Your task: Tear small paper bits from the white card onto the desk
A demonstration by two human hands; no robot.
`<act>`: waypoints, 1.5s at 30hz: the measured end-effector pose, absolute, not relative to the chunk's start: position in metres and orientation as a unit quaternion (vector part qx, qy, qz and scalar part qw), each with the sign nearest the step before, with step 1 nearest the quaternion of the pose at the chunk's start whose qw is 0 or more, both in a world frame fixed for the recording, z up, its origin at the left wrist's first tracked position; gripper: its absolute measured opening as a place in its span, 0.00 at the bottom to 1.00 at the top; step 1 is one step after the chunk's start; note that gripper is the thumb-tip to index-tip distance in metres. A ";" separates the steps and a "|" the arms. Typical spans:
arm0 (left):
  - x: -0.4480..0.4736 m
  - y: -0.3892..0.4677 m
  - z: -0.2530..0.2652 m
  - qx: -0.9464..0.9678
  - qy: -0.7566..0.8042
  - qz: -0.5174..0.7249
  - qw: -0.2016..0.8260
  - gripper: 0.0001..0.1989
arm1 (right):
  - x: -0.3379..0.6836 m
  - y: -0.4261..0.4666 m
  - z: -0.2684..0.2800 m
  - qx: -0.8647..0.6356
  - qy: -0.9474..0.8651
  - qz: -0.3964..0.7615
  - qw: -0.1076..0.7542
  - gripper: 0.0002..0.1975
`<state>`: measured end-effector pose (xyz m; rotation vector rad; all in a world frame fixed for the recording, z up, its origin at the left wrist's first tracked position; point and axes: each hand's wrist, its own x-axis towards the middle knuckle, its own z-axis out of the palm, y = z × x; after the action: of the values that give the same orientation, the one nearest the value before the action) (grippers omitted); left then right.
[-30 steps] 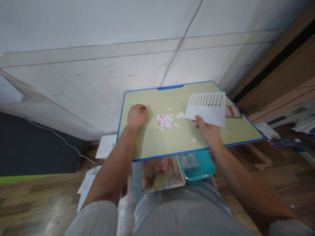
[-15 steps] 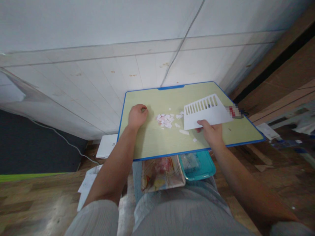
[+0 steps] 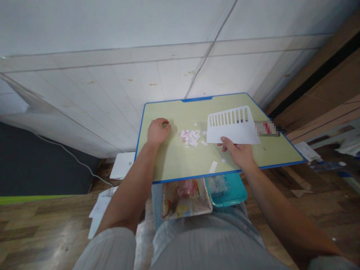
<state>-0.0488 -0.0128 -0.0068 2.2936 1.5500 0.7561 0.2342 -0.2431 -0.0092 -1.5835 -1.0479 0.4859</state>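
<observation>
My right hand grips a white sheet by its near edge, thumb on top. A row of slots is cut along its far side, and it is held over the right half of a pale table with a blue rim. On the left half rests my left hand, its fingers curled in and nothing visible in them. Between the hands lies a pile of small white paper pieces, partly pinkish. A paper strip sits near the front edge, with a small scrap beside it.
A blurred-out item lies at the table's right side. Below the front edge are a patterned tray and a teal container on my lap. A white box stands left. The wall borders the back.
My right hand has shifted the sheet slightly left and levelled its near edge. The paper strip has turned and moved towards the front edge. My left hand stays put.
</observation>
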 end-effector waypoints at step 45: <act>-0.045 -0.012 -0.009 0.798 0.534 0.251 0.125 0.14 | 0.234 -0.254 -0.004 -0.666 -0.489 0.175 0.535 0.29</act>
<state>-0.0453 -0.0123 -0.0092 2.3245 1.5561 0.7299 0.2341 -0.2535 -0.0038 -1.5875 -1.1659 0.4173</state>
